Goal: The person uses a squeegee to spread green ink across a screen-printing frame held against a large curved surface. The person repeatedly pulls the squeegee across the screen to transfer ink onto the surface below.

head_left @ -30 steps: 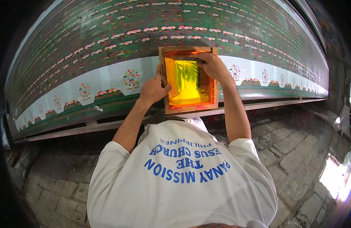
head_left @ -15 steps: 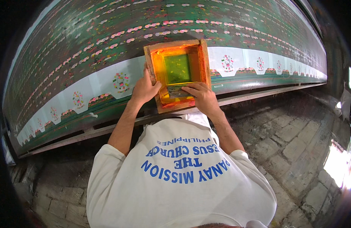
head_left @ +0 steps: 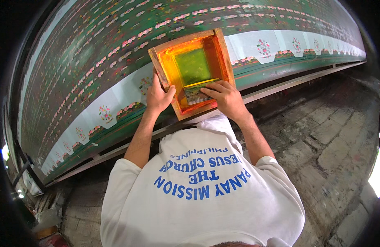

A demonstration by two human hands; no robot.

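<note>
My left hand [head_left: 159, 97] is closed on the left rail of a wooden screen-printing frame [head_left: 223, 55], thumb over the near part of the rail. Orange-yellow ink coats the inside walls, and a green mesh [head_left: 193, 65] shows in its middle. Inside the near end, my right hand [head_left: 228, 99] grips a squeegee [head_left: 194, 94], a flat ink-stained blade with a yellow edge. Beneath and beyond the frame runs a row of white cloth pieces [head_left: 245, 42] with small colourful round prints. The frame hides part of that row; whether it touches the cloth I cannot tell.
The long green table [head_left: 272, 76], spotted with ink marks in rows, curves across the far side. A metal rail [head_left: 289, 84] follows its near edge, close to my body. Worn stone paving [head_left: 317, 131] lies to the right. A few items [head_left: 46, 232] sit at the lower left.
The view has swung, and the frame now appears turned slightly anticlockwise and a little larger. My left hand covers part of the nearest left print. Both hands keep their holds.
</note>
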